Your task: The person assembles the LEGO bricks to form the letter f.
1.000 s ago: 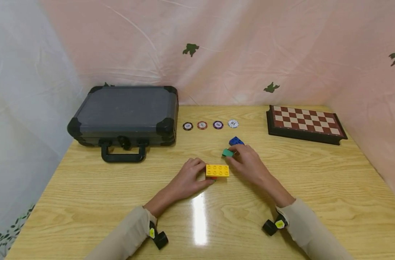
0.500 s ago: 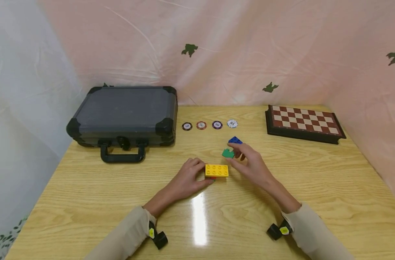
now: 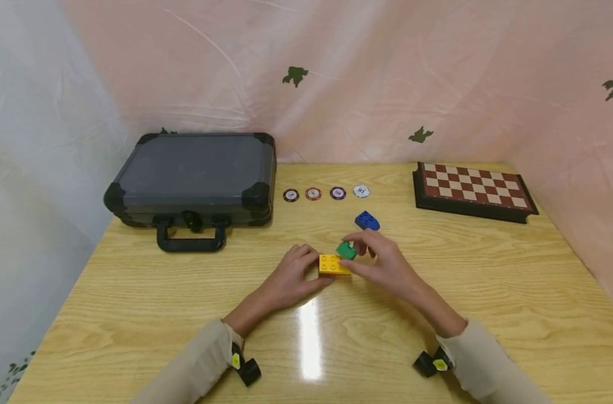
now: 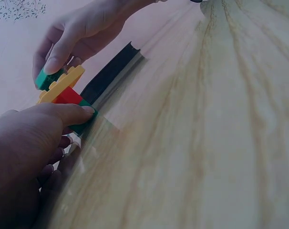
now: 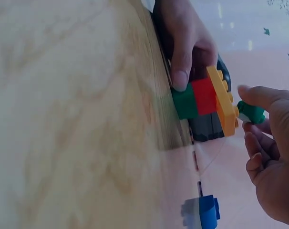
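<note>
Near the middle of the wooden surface (image 3: 437, 264) a small stack of bricks stands: a green base brick (image 5: 184, 101), a red brick (image 5: 204, 96) on it and a long yellow brick (image 3: 331, 264) across the top. The left hand (image 3: 289, 278) steadies the stack, its fingers (image 5: 181, 57) curled against the side of the lower bricks. The right hand (image 3: 384, 264) pinches a small green brick (image 3: 346, 250) between thumb and fingertips and holds it over the right end of the yellow brick, just touching or just above the studs; I cannot tell which from where I stand.

What could go wrong, to my eye: the green brick sits a little tilted in the pinch, so a press may land it off the studs and skew it rather than seat it. A hard push on the overhanging end could lever the yellow brick up off the red one, since the wrist views show it reaching past the bricks below. If the left hand's hold is light, the whole stack may slide on the glossy surface. The blue brick (image 3: 367, 221) lies just behind and could be knocked by the right knuckles.

Farther back are four poker chips (image 3: 326, 193), a dark case (image 3: 195, 177) and a chessboard (image 3: 473, 191), well apart from the hands
</note>
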The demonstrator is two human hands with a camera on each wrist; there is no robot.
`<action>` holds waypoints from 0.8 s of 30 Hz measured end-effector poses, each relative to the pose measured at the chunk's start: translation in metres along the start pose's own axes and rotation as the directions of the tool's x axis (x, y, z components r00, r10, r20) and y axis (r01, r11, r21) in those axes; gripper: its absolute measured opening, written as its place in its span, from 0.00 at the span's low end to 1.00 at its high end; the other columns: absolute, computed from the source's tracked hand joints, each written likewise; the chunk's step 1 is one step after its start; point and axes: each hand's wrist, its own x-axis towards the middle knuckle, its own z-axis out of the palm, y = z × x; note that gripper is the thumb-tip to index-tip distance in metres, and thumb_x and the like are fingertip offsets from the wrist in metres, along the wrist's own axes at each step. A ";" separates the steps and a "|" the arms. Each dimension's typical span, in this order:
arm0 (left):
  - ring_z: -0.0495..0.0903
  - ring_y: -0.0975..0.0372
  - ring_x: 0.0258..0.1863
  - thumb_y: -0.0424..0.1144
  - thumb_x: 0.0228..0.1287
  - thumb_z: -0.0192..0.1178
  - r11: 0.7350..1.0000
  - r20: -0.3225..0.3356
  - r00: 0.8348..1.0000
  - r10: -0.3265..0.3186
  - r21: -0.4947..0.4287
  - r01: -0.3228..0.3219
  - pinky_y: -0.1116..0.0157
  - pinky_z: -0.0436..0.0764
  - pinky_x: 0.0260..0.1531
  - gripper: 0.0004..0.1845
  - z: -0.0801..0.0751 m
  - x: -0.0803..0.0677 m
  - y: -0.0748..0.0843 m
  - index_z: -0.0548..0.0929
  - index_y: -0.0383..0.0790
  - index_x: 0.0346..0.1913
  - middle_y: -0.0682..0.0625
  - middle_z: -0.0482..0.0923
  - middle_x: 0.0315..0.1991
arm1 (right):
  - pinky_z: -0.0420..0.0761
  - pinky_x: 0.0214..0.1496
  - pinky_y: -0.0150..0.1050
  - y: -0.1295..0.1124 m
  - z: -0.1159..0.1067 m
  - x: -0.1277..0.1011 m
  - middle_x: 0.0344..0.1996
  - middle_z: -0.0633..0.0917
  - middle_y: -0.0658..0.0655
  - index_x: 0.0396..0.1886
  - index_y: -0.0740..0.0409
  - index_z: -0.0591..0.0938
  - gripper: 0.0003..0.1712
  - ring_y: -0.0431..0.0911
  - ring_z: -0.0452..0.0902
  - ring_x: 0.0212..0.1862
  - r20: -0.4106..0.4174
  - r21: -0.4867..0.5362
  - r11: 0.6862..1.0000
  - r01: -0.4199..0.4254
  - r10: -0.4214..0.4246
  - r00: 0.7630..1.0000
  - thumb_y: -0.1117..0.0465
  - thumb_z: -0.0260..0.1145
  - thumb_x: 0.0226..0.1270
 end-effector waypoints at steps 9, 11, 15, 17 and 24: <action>0.71 0.57 0.45 0.45 0.64 0.74 1.000 -0.006 1.000 0.018 -0.004 -0.018 0.57 0.73 0.47 0.17 0.000 0.001 0.000 0.85 0.39 0.50 0.50 0.77 0.45 | 0.78 0.38 0.40 -0.015 0.009 0.002 0.35 0.79 0.50 0.50 0.64 0.84 0.27 0.44 0.73 0.39 0.019 -0.182 0.981 0.070 -0.068 0.998 0.62 0.85 0.53; 0.71 0.57 0.45 0.45 0.64 0.74 1.000 -0.005 1.000 0.017 -0.003 -0.017 0.58 0.73 0.47 0.17 0.000 0.001 0.000 0.86 0.39 0.50 0.50 0.77 0.45 | 0.78 0.39 0.39 -0.017 0.011 0.002 0.35 0.79 0.51 0.50 0.65 0.84 0.27 0.44 0.73 0.39 0.021 -0.218 0.972 0.086 -0.083 0.996 0.61 0.85 0.53; 0.71 0.58 0.44 0.45 0.64 0.75 1.000 -0.010 1.000 0.023 0.004 -0.023 0.58 0.73 0.46 0.17 0.000 0.001 0.000 0.86 0.40 0.51 0.51 0.77 0.45 | 0.80 0.38 0.38 -0.022 0.013 0.002 0.37 0.81 0.54 0.50 0.67 0.85 0.27 0.45 0.74 0.39 0.033 -0.253 0.961 0.108 -0.103 0.994 0.61 0.84 0.54; 0.71 0.58 0.44 0.45 0.64 0.75 1.000 -0.012 1.000 0.025 0.007 -0.025 0.58 0.73 0.46 0.18 0.000 0.001 0.000 0.86 0.39 0.51 0.50 0.78 0.45 | 0.80 0.39 0.38 -0.024 0.014 0.002 0.37 0.82 0.55 0.51 0.68 0.85 0.25 0.45 0.75 0.39 0.042 -0.252 0.962 0.105 -0.097 0.994 0.62 0.83 0.56; 0.71 0.57 0.44 0.45 0.64 0.75 1.000 -0.009 1.000 0.013 0.008 -0.013 0.58 0.73 0.47 0.19 -0.001 0.000 0.001 0.86 0.38 0.52 0.50 0.77 0.44 | 0.82 0.39 0.40 -0.025 0.012 0.001 0.38 0.83 0.54 0.52 0.67 0.85 0.20 0.45 0.77 0.39 0.049 -0.184 0.980 0.074 -0.066 0.997 0.67 0.78 0.60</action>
